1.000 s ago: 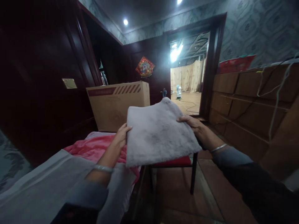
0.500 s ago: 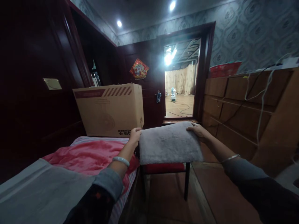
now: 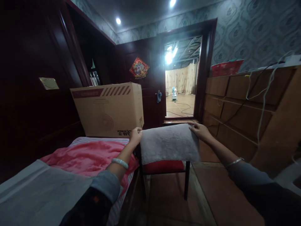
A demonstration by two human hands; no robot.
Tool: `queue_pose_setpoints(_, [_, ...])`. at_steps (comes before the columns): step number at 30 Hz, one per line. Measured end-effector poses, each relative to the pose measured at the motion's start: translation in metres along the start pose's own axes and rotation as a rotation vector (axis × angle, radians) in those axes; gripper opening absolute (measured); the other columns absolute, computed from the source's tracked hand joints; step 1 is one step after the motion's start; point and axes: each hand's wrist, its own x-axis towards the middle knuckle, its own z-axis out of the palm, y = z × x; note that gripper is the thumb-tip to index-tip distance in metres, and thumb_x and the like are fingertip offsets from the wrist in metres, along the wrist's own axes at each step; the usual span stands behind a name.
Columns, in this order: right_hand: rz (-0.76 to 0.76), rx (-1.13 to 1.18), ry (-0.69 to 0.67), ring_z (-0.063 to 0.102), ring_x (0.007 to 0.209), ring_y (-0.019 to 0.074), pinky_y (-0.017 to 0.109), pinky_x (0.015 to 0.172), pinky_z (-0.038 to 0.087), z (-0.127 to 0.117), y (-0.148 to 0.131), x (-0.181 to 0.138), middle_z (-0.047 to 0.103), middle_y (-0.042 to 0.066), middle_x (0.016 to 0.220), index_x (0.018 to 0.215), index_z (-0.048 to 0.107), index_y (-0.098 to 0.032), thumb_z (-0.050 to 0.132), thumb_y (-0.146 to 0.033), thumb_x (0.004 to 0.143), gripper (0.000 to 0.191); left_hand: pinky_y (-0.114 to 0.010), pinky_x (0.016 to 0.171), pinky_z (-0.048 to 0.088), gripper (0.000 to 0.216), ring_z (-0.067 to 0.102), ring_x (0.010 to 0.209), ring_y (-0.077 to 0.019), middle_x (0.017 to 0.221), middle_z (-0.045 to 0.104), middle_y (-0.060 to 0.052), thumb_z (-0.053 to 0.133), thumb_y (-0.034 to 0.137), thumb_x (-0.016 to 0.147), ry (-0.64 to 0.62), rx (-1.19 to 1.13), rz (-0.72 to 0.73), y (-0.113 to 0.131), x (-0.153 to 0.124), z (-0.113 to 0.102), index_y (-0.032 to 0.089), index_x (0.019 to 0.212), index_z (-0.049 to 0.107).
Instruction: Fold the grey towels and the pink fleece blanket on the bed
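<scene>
My left hand [image 3: 135, 137] pinches one upper corner of the grey cloth [image 3: 170, 142] and my right hand [image 3: 199, 131] pinches the other, its top edge stretched between them. The cloth hangs across the upper part of the chair [image 3: 187, 180], the red seat [image 3: 163, 167] showing below it, while a pink blanket [image 3: 91, 157] lies near my left arm, before a cardboard box [image 3: 107, 110].
</scene>
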Motion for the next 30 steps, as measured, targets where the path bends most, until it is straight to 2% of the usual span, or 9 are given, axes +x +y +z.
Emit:
queue_pose_setpoints(3, [-0.063, -0.188, 0.065, 0.062, 0.110, 0.0382, 0.050, 0.088, 0.052, 0.003, -0.012, -0.014, 0.069, 0.016, 0.122, 0.125, 0.072, -0.021, 0.057, -0.047, 0.087, 0.048, -0.037, 0.091, 0.052, 0.019, 0.069, 0.093, -0.0242, 0.093, 0.073, -0.011, 0.060, 0.012, 0.082, 0.005, 0.109, 0.030, 0.005, -0.006, -0.005, 0.013, 0.094, 0.074])
queue_pose_setpoints(5, [-0.201, -0.411, 0.112, 0.053, 0.123, 0.0425, 0.057, 0.094, 0.048, 0.010, -0.024, -0.025, 0.057, 0.018, 0.141, 0.138, 0.063, -0.022, 0.049, -0.055, 0.093, 0.057, -0.041, 0.102, 0.048, 0.026, 0.065, 0.111, -0.0282, 0.116, 0.070, -0.016, 0.060, 0.017, 0.086, 0.015, 0.192, 0.103, 0.011, -0.011, -0.005, 0.012, 0.108, 0.073])
queue_pose_setpoints(7, [-0.370, -0.597, 0.117, 0.046, 0.132, 0.0422, 0.061, 0.100, 0.043, 0.019, -0.035, -0.032, 0.049, 0.017, 0.150, 0.147, 0.054, -0.024, 0.041, -0.058, 0.098, 0.061, -0.044, 0.111, 0.041, 0.039, 0.055, 0.129, -0.0304, 0.137, 0.061, -0.017, 0.060, 0.025, 0.090, -0.020, 0.331, 0.275, 0.018, -0.017, -0.002, 0.015, 0.128, 0.066])
queue_pose_setpoints(10, [-0.519, -0.653, 0.032, 0.046, 0.132, 0.0379, 0.058, 0.105, 0.039, 0.028, -0.042, -0.033, 0.053, 0.015, 0.146, 0.149, 0.050, -0.024, 0.038, -0.059, 0.100, 0.061, -0.051, 0.118, 0.031, 0.054, 0.039, 0.145, -0.0312, 0.155, 0.048, -0.013, 0.057, 0.040, 0.096, -0.152, 0.569, 0.560, 0.025, -0.025, 0.008, 0.021, 0.146, 0.050])
queue_pose_setpoints(13, [-0.582, -0.593, -0.047, 0.055, 0.120, 0.0343, 0.049, 0.102, 0.043, 0.029, -0.038, -0.026, 0.061, 0.015, 0.135, 0.147, 0.052, -0.021, 0.039, -0.062, 0.100, 0.064, -0.050, 0.114, 0.034, 0.057, 0.046, 0.137, -0.0308, 0.147, 0.055, -0.012, 0.054, 0.048, 0.097, -0.242, 0.676, 0.638, 0.024, -0.031, 0.017, 0.024, 0.147, 0.048])
queue_pose_setpoints(15, [-0.580, -0.555, -0.075, 0.060, 0.111, 0.0328, 0.045, 0.095, 0.046, 0.026, -0.033, -0.020, 0.064, 0.015, 0.127, 0.145, 0.054, -0.021, 0.041, -0.065, 0.098, 0.065, -0.046, 0.105, 0.040, 0.056, 0.055, 0.122, -0.0294, 0.134, 0.062, -0.012, 0.053, 0.049, 0.097, -0.236, 0.711, 0.638, 0.022, -0.033, 0.020, 0.022, 0.145, 0.049])
queue_pose_setpoints(18, [-0.517, -0.510, -0.111, 0.064, 0.102, 0.0320, 0.040, 0.083, 0.048, 0.021, -0.030, -0.014, 0.067, 0.013, 0.118, 0.138, 0.059, -0.023, 0.043, -0.068, 0.096, 0.064, -0.043, 0.097, 0.041, 0.055, 0.057, 0.112, -0.0296, 0.125, 0.064, -0.012, 0.053, 0.051, 0.097, -0.208, 0.744, 0.638, 0.021, -0.035, 0.021, 0.021, 0.143, 0.051])
queue_pose_setpoints(24, [-0.439, -0.410, -0.136, 0.064, 0.101, 0.0304, 0.036, 0.079, 0.047, 0.020, -0.032, -0.013, 0.068, 0.010, 0.118, 0.131, 0.064, -0.026, 0.049, -0.067, 0.093, 0.057, -0.043, 0.096, 0.040, 0.052, 0.056, 0.111, -0.0307, 0.123, 0.064, -0.013, 0.056, 0.050, 0.095, -0.237, 0.674, 0.618, 0.021, -0.033, 0.020, 0.022, 0.139, 0.054])
queue_pose_setpoints(30, [-0.459, -0.406, -0.149, 0.065, 0.105, 0.0325, 0.039, 0.084, 0.048, 0.019, -0.033, -0.013, 0.067, 0.012, 0.121, 0.132, 0.064, -0.023, 0.047, -0.065, 0.094, 0.059, -0.044, 0.104, 0.040, 0.054, 0.056, 0.120, -0.0308, 0.130, 0.062, -0.015, 0.062, 0.042, 0.093, -0.304, 0.626, 0.579, 0.022, -0.030, 0.013, 0.021, 0.141, 0.052])
